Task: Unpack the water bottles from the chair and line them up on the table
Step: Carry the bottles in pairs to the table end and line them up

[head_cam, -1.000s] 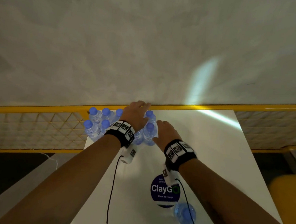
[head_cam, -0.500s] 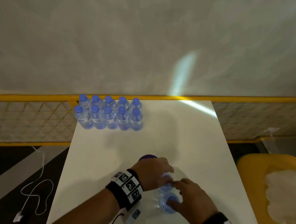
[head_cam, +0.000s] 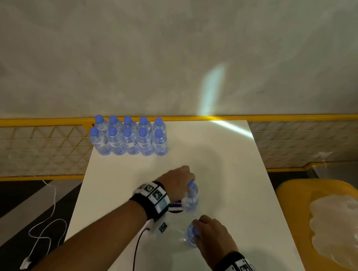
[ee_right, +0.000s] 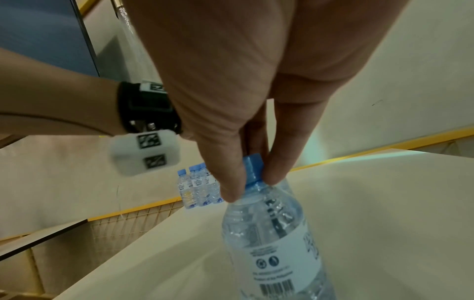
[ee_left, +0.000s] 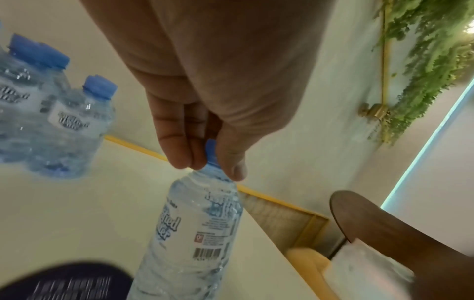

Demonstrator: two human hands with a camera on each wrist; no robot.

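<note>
A: From the head view, what step is this?

B: Carrying, I'd judge. The left hand (head_cam: 177, 182) pinches the cap of one water bottle (head_cam: 191, 198) and the right hand (head_cam: 212, 231) pinches a second bottle (head_cam: 192, 235), both over the near half of the white table (head_cam: 225, 166). Ten bottles (head_cam: 129, 140) stand in two rows of five at the far left corner, by the yellow rail (head_cam: 33, 120). The yellow chair (head_cam: 295, 190) at the right holds only crumpled plastic wrap (head_cam: 339, 229) (no bottles visible there).

A: And the left wrist view?

B: Fingers (ee_left: 177, 146) and thumb close round the blue cap; the bottle (ee_left: 195, 233) leans beneath them. I cannot tell whether its base touches the table. Standing bottles (ee_left: 59, 121) show at the left.

A: The right wrist?

B: The same grip: fingertips (ee_right: 275, 172) clamped on the cap, the bottle (ee_right: 274, 243) below, the rows (ee_right: 198, 184) well ahead.

A: So the next move?

B: Probably bringing both forward to the rows and setting them upright beside the rightmost pair, caps level, without knocking the neighbours.
</note>
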